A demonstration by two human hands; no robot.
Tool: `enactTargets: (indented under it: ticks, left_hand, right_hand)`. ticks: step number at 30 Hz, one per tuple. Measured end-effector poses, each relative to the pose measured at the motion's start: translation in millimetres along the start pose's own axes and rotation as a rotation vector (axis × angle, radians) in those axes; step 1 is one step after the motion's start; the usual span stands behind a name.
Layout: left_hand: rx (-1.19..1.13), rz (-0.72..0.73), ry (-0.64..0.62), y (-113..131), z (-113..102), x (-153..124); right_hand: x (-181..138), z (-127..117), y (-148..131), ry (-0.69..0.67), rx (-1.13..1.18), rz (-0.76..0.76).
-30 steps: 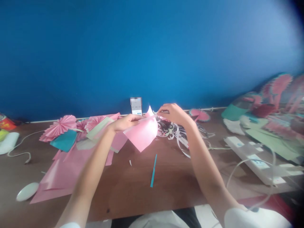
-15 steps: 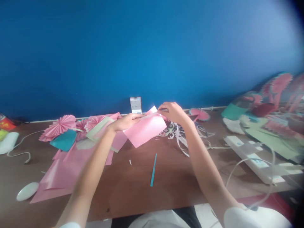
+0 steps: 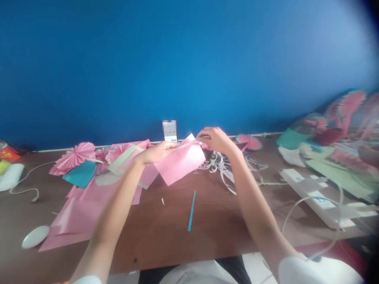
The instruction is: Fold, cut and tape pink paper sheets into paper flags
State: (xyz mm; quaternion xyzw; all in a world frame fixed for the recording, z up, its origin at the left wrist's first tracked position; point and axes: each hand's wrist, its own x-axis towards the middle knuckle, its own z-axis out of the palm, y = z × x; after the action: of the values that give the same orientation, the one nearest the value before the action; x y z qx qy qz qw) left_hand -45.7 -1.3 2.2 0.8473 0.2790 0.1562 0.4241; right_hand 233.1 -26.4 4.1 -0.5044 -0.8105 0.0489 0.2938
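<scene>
Between my two hands a sheet of pink paper (image 3: 180,161) is held up over the table, its lower corner hanging toward me. My left hand (image 3: 158,152) grips its left edge, thumb on top. At the upper right edge, my right hand (image 3: 214,139) pinches the paper with bent fingertips. A pale corner of the paper sticks up between the hands. Below lies a thin teal paper strip (image 3: 192,211) on the brown table (image 3: 166,236), with a small white scrap (image 3: 162,201) to its left.
Left are pink sheets (image 3: 83,217), folded pink fans (image 3: 77,154), a teal piece (image 3: 79,173) and a white mouse (image 3: 35,236). A phone (image 3: 169,131) leans on the blue wall. Curled paper strips (image 3: 222,165) lie by my right wrist; a power strip (image 3: 316,197) with cables is further right.
The pink paper's hanging part has shifted slightly left and its right corner has drawn in. Both hands keep nearly the same places and grips.
</scene>
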Motion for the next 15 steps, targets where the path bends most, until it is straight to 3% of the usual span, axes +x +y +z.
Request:
enactTargets:
  ticks: [15]
  left_hand:
    - [0.153,0.093,0.06,12,13,-3]
  right_hand:
    - [-2,-8,4,-0.03,0.06,-0.003]
